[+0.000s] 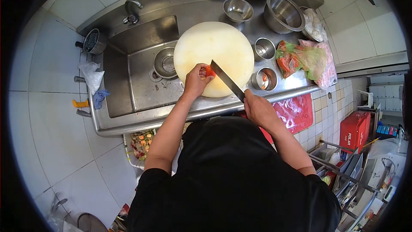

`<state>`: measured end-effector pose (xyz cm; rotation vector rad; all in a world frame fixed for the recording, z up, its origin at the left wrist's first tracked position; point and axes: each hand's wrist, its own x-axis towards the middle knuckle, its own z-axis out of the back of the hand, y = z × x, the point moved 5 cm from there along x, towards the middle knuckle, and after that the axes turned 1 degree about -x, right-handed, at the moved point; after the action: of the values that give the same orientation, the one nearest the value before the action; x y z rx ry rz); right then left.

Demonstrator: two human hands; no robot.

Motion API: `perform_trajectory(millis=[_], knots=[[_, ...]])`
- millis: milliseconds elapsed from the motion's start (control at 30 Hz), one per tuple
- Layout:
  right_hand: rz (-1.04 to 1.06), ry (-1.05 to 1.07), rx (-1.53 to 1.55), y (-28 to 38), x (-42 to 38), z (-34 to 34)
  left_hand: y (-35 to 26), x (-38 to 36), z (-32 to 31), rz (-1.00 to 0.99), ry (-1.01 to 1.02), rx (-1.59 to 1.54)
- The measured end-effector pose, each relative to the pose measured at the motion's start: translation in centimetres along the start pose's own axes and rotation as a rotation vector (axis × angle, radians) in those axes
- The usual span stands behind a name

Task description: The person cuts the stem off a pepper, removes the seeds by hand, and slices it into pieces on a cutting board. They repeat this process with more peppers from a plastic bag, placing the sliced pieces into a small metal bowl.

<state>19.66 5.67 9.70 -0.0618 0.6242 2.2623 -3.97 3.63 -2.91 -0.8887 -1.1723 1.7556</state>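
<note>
My left hand [197,80] is closed around a red-orange vegetable piece [210,71], whose exact kind I cannot make out. It rests on a round white cutting board [214,38] that overhangs the sink's right side. In my right hand [260,111] is the handle of a broad-bladed kitchen knife [229,81]. The blade slants up and left across the board, its tip end beside the vegetable piece. Right of the board stands a small steel bowl [255,80] with a few orange-red bits inside. Another small steel bowl [264,49] is just behind it.
Plastic bags of red-orange produce [296,62] lie at the counter's right. Behind are a larger steel pot [283,13] and a steel bowl [238,10]. The sink [141,86] at left holds a steel strainer bowl [165,62]. Below it sits a basket of scraps [141,144].
</note>
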Motion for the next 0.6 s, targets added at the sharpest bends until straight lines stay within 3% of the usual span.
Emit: perform_trajectory(millis=[300,400,600], knots=[[-0.062,0.138,-0.002,-2.3,-0.7,-2.6,0.5,0.2,-0.2,-0.003,0.021,-0.032],[-0.028,0.088,0.040,-1.9,-1.0,-2.0,-0.2,0.3,-0.5,-0.103,-0.006,0.095],[-0.092,0.010,0.065,-1.9,-1.0,-1.9,-0.1,1.1,-1.3,-0.014,-0.035,0.162]])
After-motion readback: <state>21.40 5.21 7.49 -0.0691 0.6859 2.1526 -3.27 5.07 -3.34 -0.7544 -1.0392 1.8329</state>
